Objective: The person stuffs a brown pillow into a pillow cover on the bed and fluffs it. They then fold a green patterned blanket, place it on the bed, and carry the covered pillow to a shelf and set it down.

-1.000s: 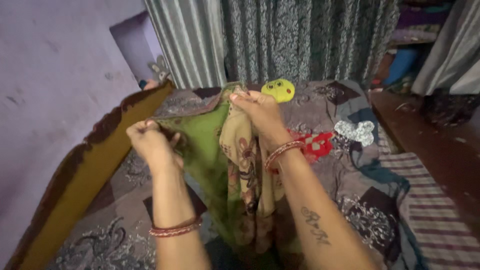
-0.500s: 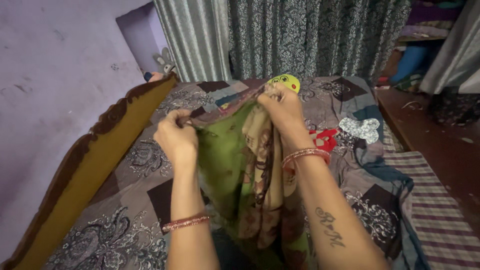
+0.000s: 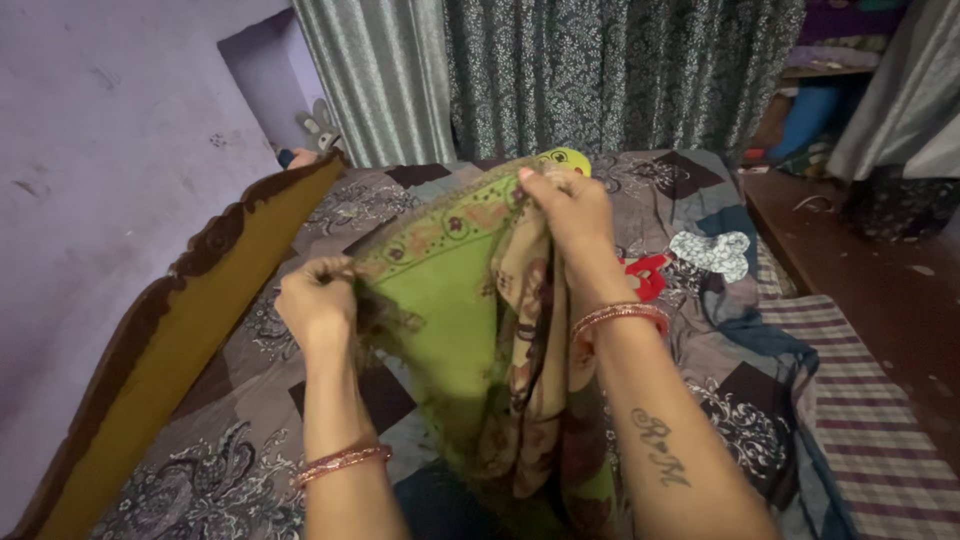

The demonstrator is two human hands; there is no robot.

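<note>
Both forearms reach forward over the bed (image 3: 300,400), a bangle on each wrist. The left hand (image 3: 318,305) sits lower and nearer the headboard side, fingers curled into a closed grip, knuckles up. The right hand (image 3: 565,210) is raised higher and farther out, fingertips pinched together, its tattooed forearm angling up.

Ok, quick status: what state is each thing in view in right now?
Left hand: closed on the cloth's edge.
Right hand: closed, pinching the cloth's top corner.
Green cloth: held up, partly spread, hanging bunched below.
Curtains: drawn shut.
Bedcover: spread, rumpled.
</note>
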